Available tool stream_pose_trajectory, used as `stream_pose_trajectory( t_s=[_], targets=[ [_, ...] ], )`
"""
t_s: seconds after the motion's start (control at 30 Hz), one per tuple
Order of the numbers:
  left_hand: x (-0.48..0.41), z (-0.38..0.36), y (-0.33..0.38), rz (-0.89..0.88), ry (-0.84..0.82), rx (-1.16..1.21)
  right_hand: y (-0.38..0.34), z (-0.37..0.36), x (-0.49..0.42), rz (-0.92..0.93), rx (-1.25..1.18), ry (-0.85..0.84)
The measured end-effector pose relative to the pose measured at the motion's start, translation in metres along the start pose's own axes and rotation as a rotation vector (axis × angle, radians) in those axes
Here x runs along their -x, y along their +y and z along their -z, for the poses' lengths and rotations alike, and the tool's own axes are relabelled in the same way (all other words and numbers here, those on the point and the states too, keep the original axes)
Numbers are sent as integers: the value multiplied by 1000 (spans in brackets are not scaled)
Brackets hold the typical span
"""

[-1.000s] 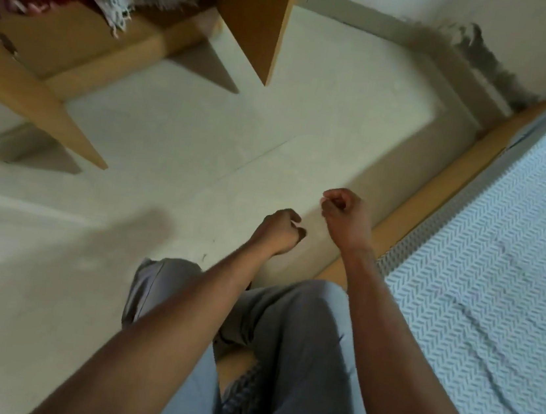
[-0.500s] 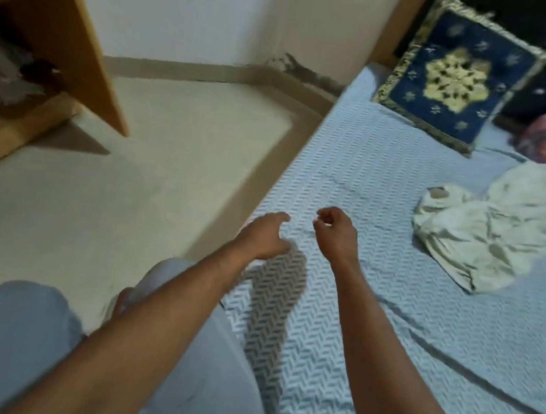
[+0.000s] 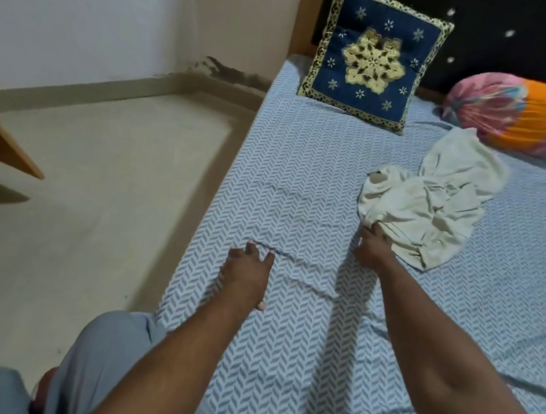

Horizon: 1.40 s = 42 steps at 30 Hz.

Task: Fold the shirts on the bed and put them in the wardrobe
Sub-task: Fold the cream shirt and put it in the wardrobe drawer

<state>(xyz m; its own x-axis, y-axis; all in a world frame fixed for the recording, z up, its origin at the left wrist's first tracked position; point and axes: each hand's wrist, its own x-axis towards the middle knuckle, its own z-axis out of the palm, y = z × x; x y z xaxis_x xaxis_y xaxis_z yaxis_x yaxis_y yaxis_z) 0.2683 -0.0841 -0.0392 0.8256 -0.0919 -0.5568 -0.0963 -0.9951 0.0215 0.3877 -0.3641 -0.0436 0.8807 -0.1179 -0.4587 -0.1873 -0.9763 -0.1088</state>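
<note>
Head view: cream shirt (image 3: 436, 209) crumpled on bed (image 3: 303, 176), at 2 o'clock from frame centre; right hand (image 3: 371, 251) at its 7 o'clock edge, fingers curled into the fabric; left hand (image 3: 246, 274) spread flat on bed, 8 o'clock of shirt, apart from it

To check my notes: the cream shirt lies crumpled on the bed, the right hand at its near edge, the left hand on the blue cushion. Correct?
Not quite. The head view shows the left hand flat on the bed, far from the blue cushion. The cream shirt does lie crumpled on the bed, the right hand at its near edge.
</note>
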Motion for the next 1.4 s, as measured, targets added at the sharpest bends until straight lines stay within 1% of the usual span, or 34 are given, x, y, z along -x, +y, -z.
stream_pose_trajectory(
  t_s=[0.07,0.1,0.23,0.3,0.37,0.4,0.43,0.47,0.53,0.6,0.63,0.67,0.73,0.8,0.83,0.87,0.9,0.93,0.97,1.0,1.03,1.13,1.2,1.23,1.3,1.4],
  targets=[
    [1,-1,-2,-9,2,13,-11,3,5,0,23,-1],
    [1,-3,-2,-12,12,8,-18,4,9,38,26,23],
    [11,-5,-10,-41,111,32,-50,10,39,242,-105,143],
    [19,-8,-16,-80,184,77,-66,13,59,287,-162,197],
    [29,-14,-25,-127,217,161,-83,15,81,310,-223,246],
    [32,-16,-31,-149,211,253,-93,16,92,326,-264,251],
    [34,-17,-37,-154,183,398,-102,16,104,353,-306,236],
    [41,-17,-43,-155,166,593,-112,16,120,397,-342,206],
    [54,-10,-53,-109,113,1080,-132,13,151,506,-381,84],
    [68,-1,-61,3,29,1576,-152,5,185,614,-392,-93],
    [73,4,-66,57,-28,1736,-160,-1,200,660,-420,-195],
    [79,5,-71,90,-81,1817,-168,-10,215,705,-454,-302],
    [89,1,-83,110,-181,1798,-179,-32,241,797,-519,-490],
    [94,-13,-88,145,-86,1684,-177,-50,263,822,-551,-655],
    [95,-15,-90,151,12,1687,-170,-53,264,774,-584,-709],
    [102,-18,-92,156,123,1730,-158,-57,268,701,-635,-722],
    [110,-19,-96,161,230,1773,-144,-60,268,615,-691,-661],
    [114,-19,-101,162,324,1793,-129,-62,262,535,-689,-497],
    [116,-20,-109,165,406,1777,-111,-64,255,487,-619,-282],
    [117,-24,-118,169,465,1738,-94,-69,248,458,-502,-115],
    [115,-28,-126,178,508,1694,-82,-77,241,439,-372,-29],
    [114,-33,-140,186,572,1598,-70,-107,231,435,-91,-2],
    [124,-27,-140,182,630,1602,-73,-121,234,445,4,43],
    [127,-23,-141,183,657,1611,-75,-125,236,479,10,90],
    [134,-15,-145,206,711,1648,-75,-127,238,502,-69,167],
    [139,-4,-156,248,753,1772,-63,-117,242,409,-337,181]
  ],
)
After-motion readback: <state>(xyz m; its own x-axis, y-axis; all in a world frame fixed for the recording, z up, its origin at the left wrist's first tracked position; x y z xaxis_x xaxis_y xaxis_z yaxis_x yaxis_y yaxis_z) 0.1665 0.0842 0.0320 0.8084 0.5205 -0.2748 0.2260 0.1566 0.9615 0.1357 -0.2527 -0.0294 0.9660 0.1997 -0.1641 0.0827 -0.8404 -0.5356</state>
